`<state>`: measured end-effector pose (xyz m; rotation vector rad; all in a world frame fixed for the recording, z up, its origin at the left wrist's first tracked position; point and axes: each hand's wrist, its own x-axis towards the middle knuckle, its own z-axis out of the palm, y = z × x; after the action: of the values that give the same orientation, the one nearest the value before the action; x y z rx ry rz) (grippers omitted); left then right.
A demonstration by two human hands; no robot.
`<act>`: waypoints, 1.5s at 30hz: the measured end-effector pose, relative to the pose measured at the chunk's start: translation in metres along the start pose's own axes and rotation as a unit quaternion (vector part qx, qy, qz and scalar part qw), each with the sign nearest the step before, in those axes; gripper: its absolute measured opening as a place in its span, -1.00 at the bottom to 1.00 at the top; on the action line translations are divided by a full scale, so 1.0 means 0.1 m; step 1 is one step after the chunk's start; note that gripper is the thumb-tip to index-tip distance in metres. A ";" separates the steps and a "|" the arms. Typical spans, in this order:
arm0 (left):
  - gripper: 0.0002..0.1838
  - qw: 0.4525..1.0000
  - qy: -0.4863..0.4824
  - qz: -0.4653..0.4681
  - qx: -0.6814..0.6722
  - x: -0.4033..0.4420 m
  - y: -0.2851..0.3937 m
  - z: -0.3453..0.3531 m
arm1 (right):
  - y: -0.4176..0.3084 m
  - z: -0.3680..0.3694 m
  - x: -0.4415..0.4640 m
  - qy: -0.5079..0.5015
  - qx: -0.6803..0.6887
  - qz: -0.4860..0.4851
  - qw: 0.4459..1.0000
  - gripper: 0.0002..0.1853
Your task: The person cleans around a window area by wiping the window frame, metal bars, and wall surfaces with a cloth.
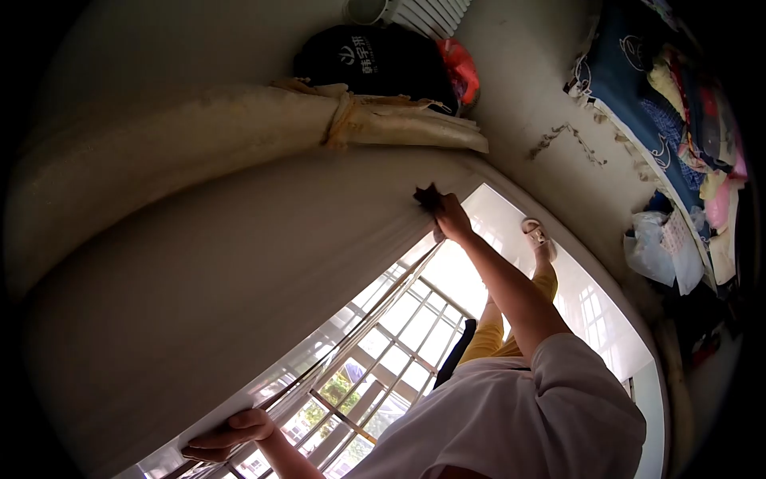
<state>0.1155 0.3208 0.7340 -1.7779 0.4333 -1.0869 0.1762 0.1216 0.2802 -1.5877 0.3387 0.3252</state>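
Two hands in view: your R hand [453,219] is closed on a dark cloth [428,197], which sits at the edge of the pale panel [231,263], nr the upper corner of the barred window [396,335]. Your L hand [238,433] is at the panel's lower edge, fingers extended; can't tell if it's gripping. Up top, a black bag [371,65] w/ white print is just beside a tied roll [207,118]. Far R, clothes lie on blue fabric [618,76], w/ a plastic bag [658,249] nr its edge.
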 end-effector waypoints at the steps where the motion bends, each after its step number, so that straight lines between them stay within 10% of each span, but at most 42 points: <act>1: -0.29 1.000 -0.002 0.002 -0.005 -0.02 -0.01 0.00 | 0.31 0.07 0.13 0.023 -0.109 -0.075 0.991 -0.56; 3: -0.29 1.000 -0.013 0.014 0.006 -0.04 -0.07 0.00 | 0.55 0.15 0.33 -0.122 -0.295 -0.023 0.947 -0.61; 4: -0.28 0.999 -0.017 -0.014 -0.037 -0.07 -0.10 0.01 | 0.64 0.21 0.35 -0.143 -0.532 -0.133 0.824 -0.64; 6: -0.26 0.998 -0.010 -0.034 -0.056 -0.07 -0.07 0.02 | 0.36 0.18 0.12 0.009 -0.208 -0.049 0.977 -0.70; 7: -0.26 0.998 0.005 -0.034 -0.051 -0.08 -0.07 0.05 | 0.15 0.12 0.04 0.009 -0.047 0.032 0.998 -0.68; 11: -0.28 0.999 0.012 -0.029 -0.038 -0.03 -0.05 0.02 | -0.92 -0.10 -0.52 -0.080 0.155 -0.136 0.975 -0.67; 16: -0.28 0.997 0.034 -0.034 -0.053 -0.03 -0.04 0.04 | -2.33 -0.29 -0.93 -0.136 0.111 -0.463 0.869 -0.77; 21: -0.30 0.996 0.051 -0.046 -0.054 -0.06 -0.01 0.06 | -2.35 -0.38 -0.83 -0.116 0.115 -0.556 0.815 -0.37; 34: -0.37 0.993 0.068 -0.062 -0.078 -0.17 0.00 0.11 | -3.79 -0.13 -1.18 -0.054 0.183 -0.701 0.687 -0.65; 45: -0.43 0.990 0.077 -0.083 -0.083 -0.17 0.05 0.12 | -3.70 -0.07 -1.17 -0.074 0.202 -0.662 0.718 -0.66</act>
<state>0.1177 0.3368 0.7200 -1.9100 0.4889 -1.3437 0.2203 0.1310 0.6662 -1.0093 -0.8358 -0.7071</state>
